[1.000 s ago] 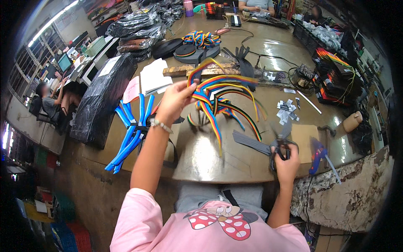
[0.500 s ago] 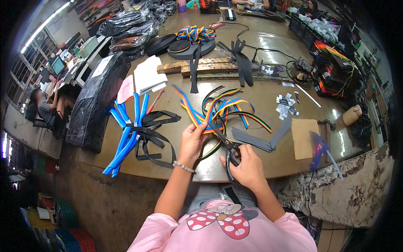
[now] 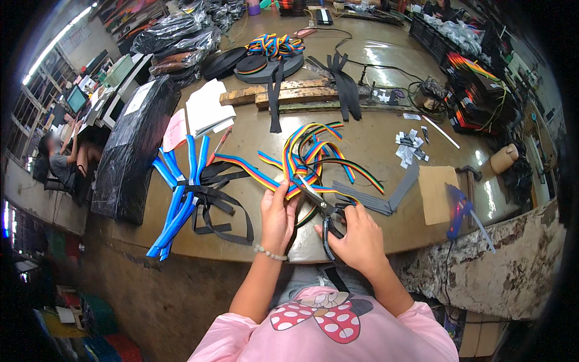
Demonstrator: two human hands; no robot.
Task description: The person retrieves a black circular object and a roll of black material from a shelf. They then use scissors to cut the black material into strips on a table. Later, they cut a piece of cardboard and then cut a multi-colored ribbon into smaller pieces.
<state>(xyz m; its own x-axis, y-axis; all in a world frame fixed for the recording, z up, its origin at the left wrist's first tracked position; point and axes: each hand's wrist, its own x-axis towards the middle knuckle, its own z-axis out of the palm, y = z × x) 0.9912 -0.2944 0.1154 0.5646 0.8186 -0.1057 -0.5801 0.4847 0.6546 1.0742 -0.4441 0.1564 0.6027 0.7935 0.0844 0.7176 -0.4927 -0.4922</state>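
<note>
My left hand (image 3: 277,220) is closed, thumb on top, around striped webbing straps (image 3: 259,175) in blue, red and yellow. One strap stretches out to the left from the fingers; others loop away over the table. In my right hand (image 3: 360,238) are black-handled scissors (image 3: 326,208), their blades pointing at the straps just right of my left fingers. The blade tips are partly hidden among the straps, so whether they touch cannot be told. Beyond the scissors, a black, green and yellow striped strap (image 3: 356,168) curves across the tabletop.
Blue straps (image 3: 178,208) and black straps (image 3: 226,208) lie left; grey strips (image 3: 374,204), brown cardboard (image 3: 438,194) and a blue glue gun (image 3: 461,211) lie right. Wooden bars (image 3: 295,93) and webbing rolls (image 3: 268,72) are farther back. A person (image 3: 63,154) sits far left.
One striped strap now stretches left from my left hand, where it pointed up and away before. My left fingers have opened out somewhat. The whole view has shifted slightly.
</note>
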